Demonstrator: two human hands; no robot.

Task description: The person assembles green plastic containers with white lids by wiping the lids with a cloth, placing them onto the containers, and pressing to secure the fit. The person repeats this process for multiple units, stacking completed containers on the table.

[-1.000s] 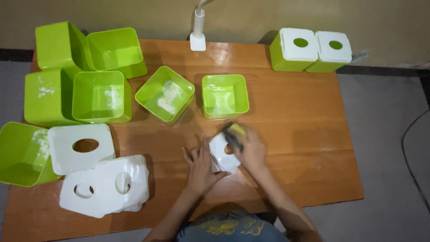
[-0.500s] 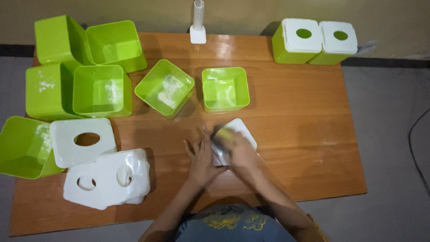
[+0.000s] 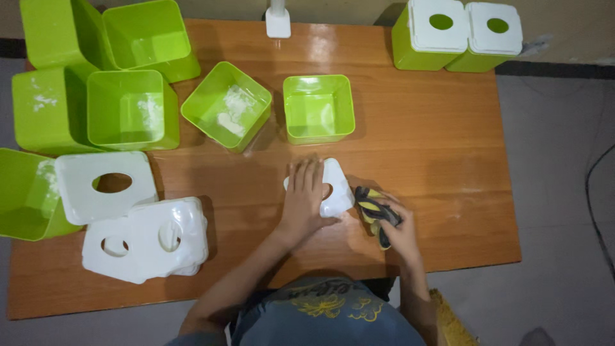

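Your left hand (image 3: 306, 198) lies flat, fingers spread, pressing a white lid (image 3: 336, 187) onto the wooden table (image 3: 435, 147); its grip is open, palm down on the lid. Your right hand (image 3: 396, 225) has its grip closed around a yellow and grey scrubbing pad (image 3: 375, 208), just beside the lid's right edge.

Above your hands, two open green bins sit near each other: a tilted one (image 3: 227, 106) with white residue on its floor, and an upright one (image 3: 318, 107) that looks nearly clean inside. At the far left, more green bins (image 3: 128, 109) are grouped together, several smeared with white powder inside. One green bin (image 3: 22, 192) hangs over the table's left edge. A white lid with an oval hole (image 3: 106, 186) rests beside it, and a stack of white lids (image 3: 147, 240) lies below that. At the top right, two green bins with white lids fitted (image 3: 458, 35) stand side by side.

Half a second ago your right hand held the pad on top of the lid; now it is off the lid, to its right, while your left hand stays on it
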